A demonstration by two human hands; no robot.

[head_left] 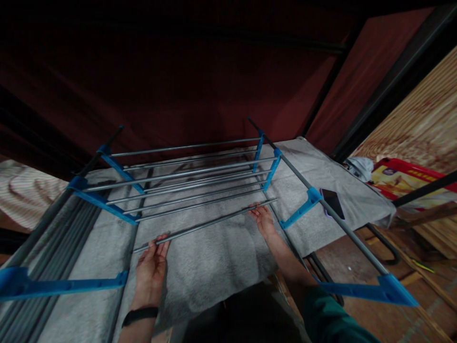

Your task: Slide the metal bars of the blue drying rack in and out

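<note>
My left hand (153, 261) is closed around the left part of a thin grey metal tube (205, 225). Near the tube's other end, my right hand (262, 218) grips it too, so the tube slants up to the right. Beyond it lies a rack frame of long grey side poles (302, 177) with blue plastic brackets (273, 169). Several crossbars (200, 167) span between the far brackets. Closer to me, a right bracket (302, 209) and a left bracket (64, 286) carry no crossbar.
Grey cloth (214, 276) covers the surface underneath. A bundle of loose tubes (57, 247) lies at the left. A phone (332, 204) rests beside the right pole. A red and yellow box (410, 183) sits further right. Dark red fabric (200, 81) hangs behind.
</note>
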